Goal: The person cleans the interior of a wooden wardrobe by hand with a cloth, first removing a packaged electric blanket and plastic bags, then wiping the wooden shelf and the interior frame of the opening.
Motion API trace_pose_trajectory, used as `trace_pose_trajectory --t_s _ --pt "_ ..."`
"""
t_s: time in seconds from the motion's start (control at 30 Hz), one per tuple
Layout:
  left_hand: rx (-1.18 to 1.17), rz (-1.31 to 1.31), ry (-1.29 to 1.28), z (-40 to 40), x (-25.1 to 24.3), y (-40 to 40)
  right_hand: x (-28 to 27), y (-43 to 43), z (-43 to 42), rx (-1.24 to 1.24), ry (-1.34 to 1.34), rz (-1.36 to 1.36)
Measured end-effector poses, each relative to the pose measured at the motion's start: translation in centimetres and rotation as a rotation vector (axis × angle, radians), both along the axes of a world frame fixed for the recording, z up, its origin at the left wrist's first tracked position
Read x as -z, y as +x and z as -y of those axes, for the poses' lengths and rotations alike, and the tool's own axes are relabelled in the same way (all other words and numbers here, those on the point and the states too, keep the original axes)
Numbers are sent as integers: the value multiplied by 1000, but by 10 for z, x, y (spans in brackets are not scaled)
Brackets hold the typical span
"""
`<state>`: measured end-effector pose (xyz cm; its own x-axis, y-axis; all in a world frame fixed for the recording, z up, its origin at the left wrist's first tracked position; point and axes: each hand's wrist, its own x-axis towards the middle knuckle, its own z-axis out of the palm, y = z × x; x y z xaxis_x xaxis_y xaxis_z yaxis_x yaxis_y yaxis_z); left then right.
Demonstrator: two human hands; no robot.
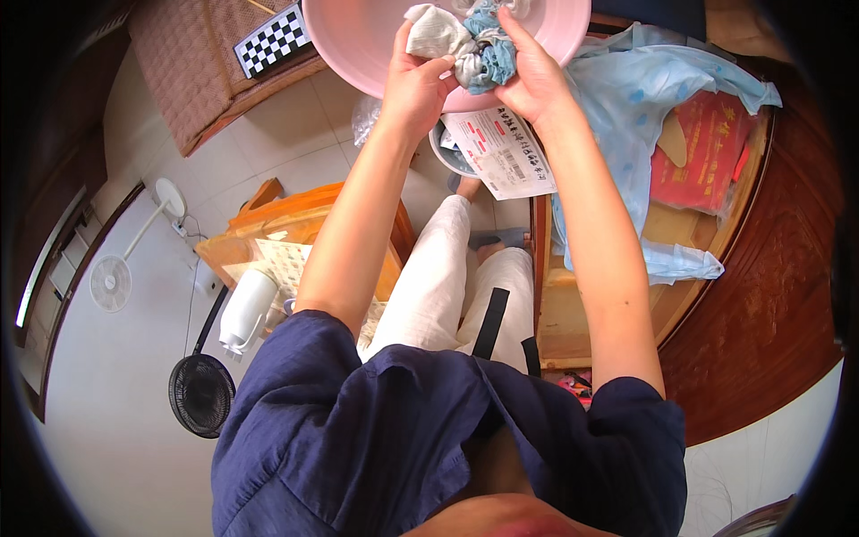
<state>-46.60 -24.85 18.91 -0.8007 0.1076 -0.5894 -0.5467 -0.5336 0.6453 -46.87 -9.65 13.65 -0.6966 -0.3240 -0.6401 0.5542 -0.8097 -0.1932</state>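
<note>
A bunched cloth (493,60), twisted into knots and coloured pale blue and off-white, is held between my two hands. My left hand (423,80) pinches its off-white end, thumb on top. Against its blue folds rests my right hand (533,77), the thumb pointing up along the far side and the fingers hidden beneath. Whether this is one piece of cloth or more, I cannot tell. Under the hands sits a pink plastic basin (342,50), cut off by the upper edge of the view. A whitish bundle (517,7) shows beyond the cloth.
Below the basin, a paper sheet bearing writing (500,151) partly covers a small bin (439,151). At right, blue plastic sheeting (611,101) and a red package (698,148) lie on wooden furniture. A white thermos (248,312) and fans (201,396) are left; a checkered board (272,43) lies upper left.
</note>
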Motion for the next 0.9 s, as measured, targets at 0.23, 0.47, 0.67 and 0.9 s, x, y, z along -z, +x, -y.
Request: trace_pose_trajectory --t_s 0.23,0.47,0.67,0.9 --pt "452 -204 -183 0 -29 18 -44 22 11 57 436 -223" --pt "662 -247 -619 -55 -52 77 -41 133 -42 273 1348 -115" --pt "982 -339 -606 -102 -40 149 -35 316 -92 346 1073 307" --pt "1596 -519 -700 -150 -25 258 -9 570 -60 266 1225 559"
